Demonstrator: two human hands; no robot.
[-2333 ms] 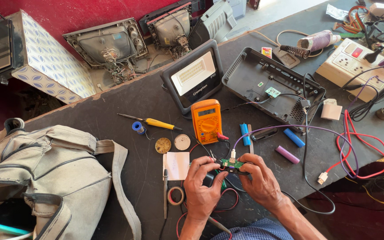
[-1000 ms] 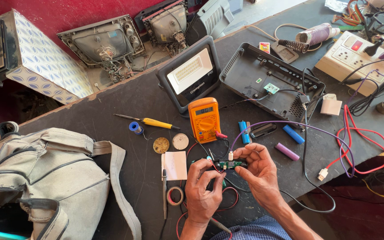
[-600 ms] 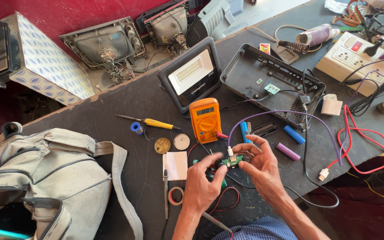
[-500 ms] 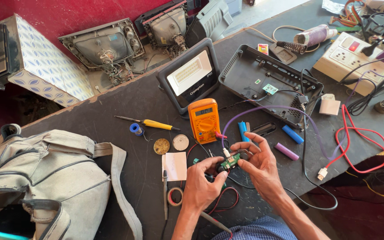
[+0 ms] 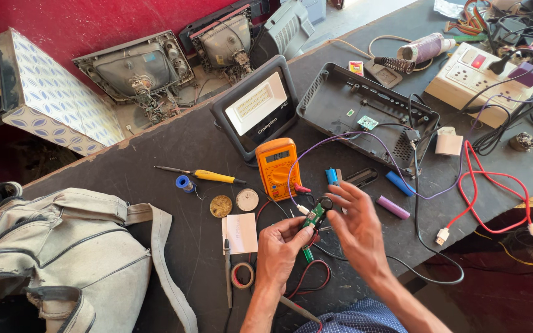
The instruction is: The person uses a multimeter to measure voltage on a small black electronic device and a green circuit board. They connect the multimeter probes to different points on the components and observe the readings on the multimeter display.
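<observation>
Head view: your left hand (image 5: 282, 246) pinches a small green circuit board (image 5: 314, 214) at its lower end and holds it tilted above the dark counter (image 5: 174, 148). Your right hand (image 5: 354, 223) holds nothing; its fingers are spread wide and its fingertips sit just beside the board's upper end. The orange multimeter (image 5: 277, 168) lies just beyond the board, with a yellow-handled screwdriver (image 5: 208, 176) to its left. A purple cell (image 5: 393, 207) lies near the right hand.
</observation>
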